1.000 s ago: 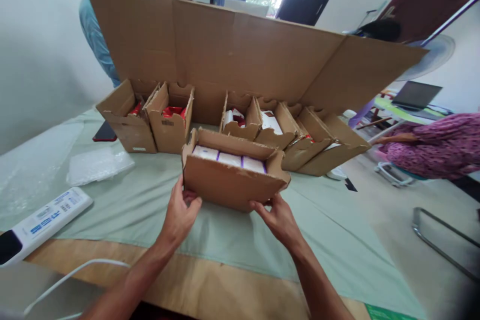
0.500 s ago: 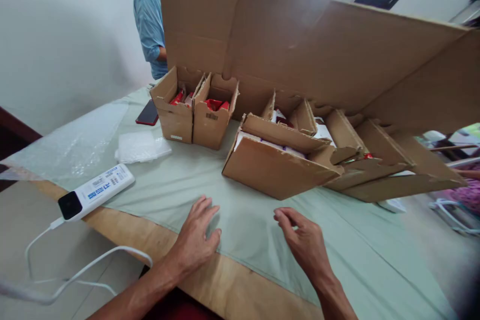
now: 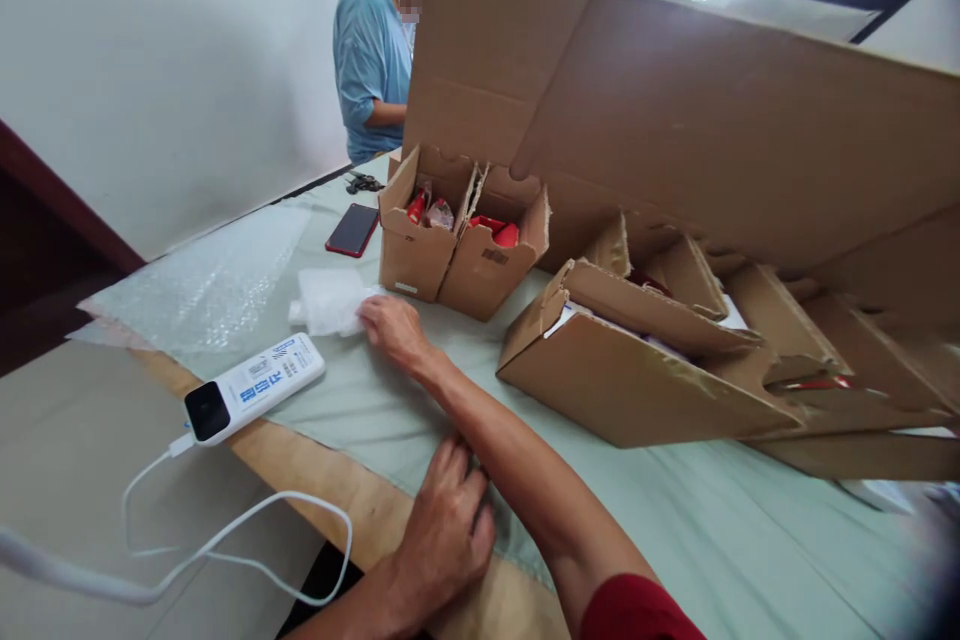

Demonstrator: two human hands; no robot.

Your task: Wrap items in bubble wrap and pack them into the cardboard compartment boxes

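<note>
My right hand (image 3: 395, 330) reaches across to the left, its fingers closed at the right edge of a small stack of white, translucent packing sheets (image 3: 330, 300). Part of that edge is hidden behind the fingers. My left hand (image 3: 450, 520) rests near the table's front edge, under my right forearm. Its fingers are loosely bent and apart, and nothing shows in it. Just beyond my right hand stand two narrow cardboard boxes (image 3: 420, 265) with red packets (image 3: 495, 232) inside.
A white power bank (image 3: 262, 385) with a cable lies at the left edge, near bubble wrap (image 3: 217, 280). A phone (image 3: 352, 230) lies farther back. Several open cardboard boxes (image 3: 622, 380) stand at right before a tall cardboard panel (image 3: 712, 110). A person in blue (image 3: 371, 60) is behind.
My right hand has crossed over to the left and closed at the packing sheets. My left hand has drawn back toward the table edge, below my right forearm. The view has turned left.
</note>
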